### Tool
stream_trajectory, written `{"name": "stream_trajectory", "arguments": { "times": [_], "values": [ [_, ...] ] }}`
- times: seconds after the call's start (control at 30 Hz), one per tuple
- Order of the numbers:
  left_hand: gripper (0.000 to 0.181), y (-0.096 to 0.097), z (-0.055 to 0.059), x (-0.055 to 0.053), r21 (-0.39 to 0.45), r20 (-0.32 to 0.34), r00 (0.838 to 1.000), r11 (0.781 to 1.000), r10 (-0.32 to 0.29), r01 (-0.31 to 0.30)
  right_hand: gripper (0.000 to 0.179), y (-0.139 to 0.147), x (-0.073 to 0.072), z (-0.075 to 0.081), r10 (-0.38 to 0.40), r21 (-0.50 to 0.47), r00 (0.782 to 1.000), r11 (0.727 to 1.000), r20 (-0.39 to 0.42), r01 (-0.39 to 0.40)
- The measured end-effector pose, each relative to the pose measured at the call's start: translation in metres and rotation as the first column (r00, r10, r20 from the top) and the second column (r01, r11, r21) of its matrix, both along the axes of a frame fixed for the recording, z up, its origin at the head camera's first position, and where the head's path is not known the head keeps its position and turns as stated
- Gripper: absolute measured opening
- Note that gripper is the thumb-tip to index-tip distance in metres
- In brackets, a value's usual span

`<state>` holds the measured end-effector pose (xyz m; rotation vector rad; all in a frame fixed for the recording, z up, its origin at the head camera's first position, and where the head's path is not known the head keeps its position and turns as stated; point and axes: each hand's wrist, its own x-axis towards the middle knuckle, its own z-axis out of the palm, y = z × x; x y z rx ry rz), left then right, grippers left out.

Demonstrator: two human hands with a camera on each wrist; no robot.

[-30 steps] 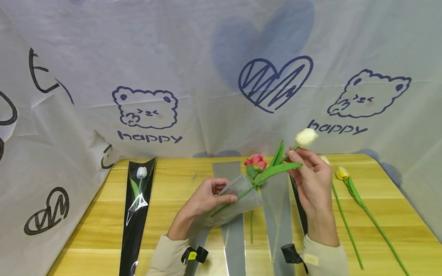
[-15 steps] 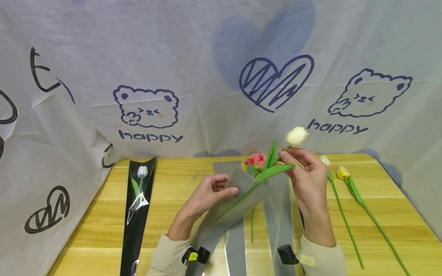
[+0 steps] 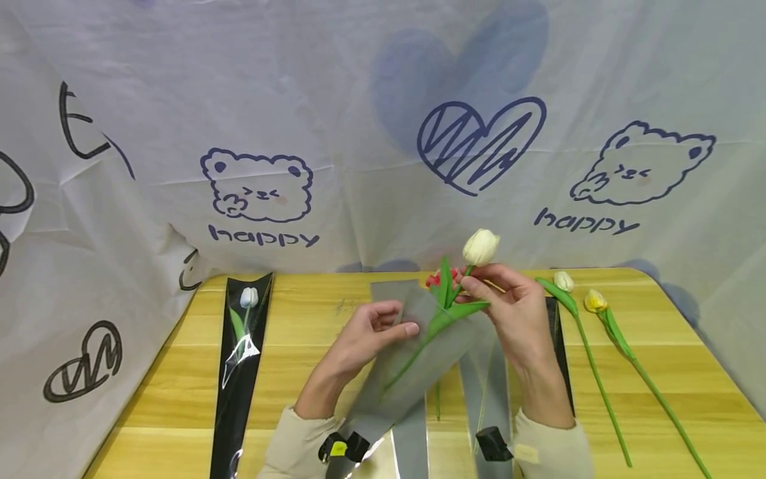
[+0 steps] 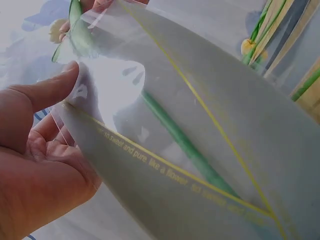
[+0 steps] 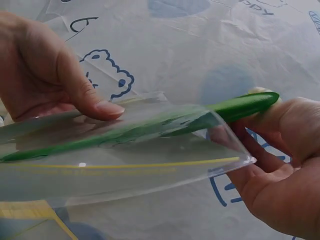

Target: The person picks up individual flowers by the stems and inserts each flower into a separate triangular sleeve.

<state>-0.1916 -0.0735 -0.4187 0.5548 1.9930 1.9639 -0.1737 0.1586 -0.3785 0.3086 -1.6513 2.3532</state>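
My left hand (image 3: 366, 338) pinches the edge of a grey translucent flower sleeve (image 3: 413, 372) between thumb and fingers. A white artificial tulip (image 3: 481, 247) slants into the sleeve's mouth, and its green stem (image 4: 185, 145) shows through the clear film in the left wrist view. My right hand (image 3: 513, 313) pinches that stem just under the bloom. One long leaf (image 5: 245, 106) pokes out of the mouth beside the right fingers, its lower part inside the film. Gold lettering and lines run along the sleeve's front.
At left lies a black sleeve (image 3: 230, 399) with a pale blue tulip (image 3: 248, 298). Behind the held sleeve is a red flower (image 3: 435, 279). Further grey sleeves (image 3: 485, 379) lie in the middle. A white tulip (image 3: 563, 282) and a yellow tulip (image 3: 595, 301) lie at right.
My right hand has moved left and slightly down, and the white tulip has slid deeper into the sleeve, its leaves now partly inside. My left hand keeps its hold.
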Motion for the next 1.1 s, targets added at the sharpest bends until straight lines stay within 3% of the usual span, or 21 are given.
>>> {"name": "stream_trajectory", "arguments": {
  "times": [0.2,0.3,0.47,0.53,0.67,0.77,0.9,1.1],
  "values": [
    [0.032,-0.002,0.001,0.0,0.052,0.016,0.999,0.998,-0.031,0.03,0.013,0.0,0.001,0.0,0.042,0.09,0.999,0.995,-0.003,-0.042],
    [0.021,-0.005,0.001,-0.001,0.058,0.006,0.998,0.997,-0.059,0.058,0.009,0.0,0.001,0.001,0.046,0.075,0.999,0.996,0.0,-0.046],
    [0.027,-0.01,0.002,-0.002,0.111,0.012,0.988,0.982,-0.154,0.152,0.009,0.001,0.001,0.004,0.018,0.04,1.0,0.999,0.012,-0.019],
    [0.028,-0.009,0.002,-0.002,0.141,0.034,0.985,0.976,-0.17,0.163,0.011,0.002,0.002,0.005,0.004,0.041,1.0,0.999,0.013,-0.005],
    [0.027,-0.004,0.004,-0.001,0.115,0.023,0.994,0.988,-0.106,0.102,0.01,0.002,0.003,0.006,0.0,0.066,1.0,0.998,-0.002,0.0],
    [0.029,0.0,0.004,0.002,0.065,-0.049,0.998,0.997,-0.047,0.05,0.01,0.002,0.005,0.006,0.003,0.095,1.0,0.995,-0.019,-0.002],
    [0.035,0.003,0.003,0.004,0.046,-0.142,0.99,0.999,-0.007,0.014,0.009,0.001,0.009,0.007,-0.01,0.151,1.0,0.989,-0.02,0.012],
    [0.038,0.004,0.009,0.006,0.084,-0.217,0.974,0.996,0.059,-0.041,0.015,-0.002,0.01,0.02,0.009,0.271,1.0,0.963,-0.011,-0.006]
  ]
}}
